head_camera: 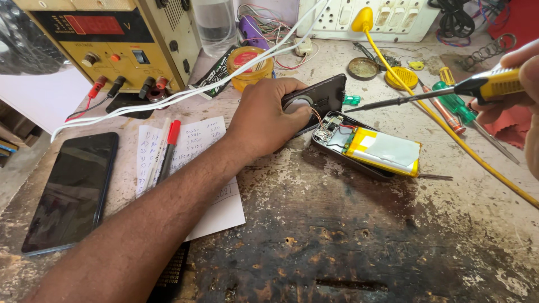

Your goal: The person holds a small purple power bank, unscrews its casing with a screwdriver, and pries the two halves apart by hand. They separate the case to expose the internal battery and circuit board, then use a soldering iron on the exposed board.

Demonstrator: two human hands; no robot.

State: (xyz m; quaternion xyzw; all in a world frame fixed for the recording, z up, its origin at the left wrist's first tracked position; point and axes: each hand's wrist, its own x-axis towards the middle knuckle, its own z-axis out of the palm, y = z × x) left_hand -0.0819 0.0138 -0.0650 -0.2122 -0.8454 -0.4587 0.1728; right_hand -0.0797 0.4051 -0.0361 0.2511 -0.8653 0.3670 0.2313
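The left hand presses the dark plastic back cover onto the counter; the right hand pinches a yellow-handled soldering iron. Its tip could slip and puncture the yellow-edged flat battery nearby.

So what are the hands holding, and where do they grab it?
The right hand holds a soldering iron by its yellow handle. The left hand grips the black cover at its lower edge, beside the open case with the battery.
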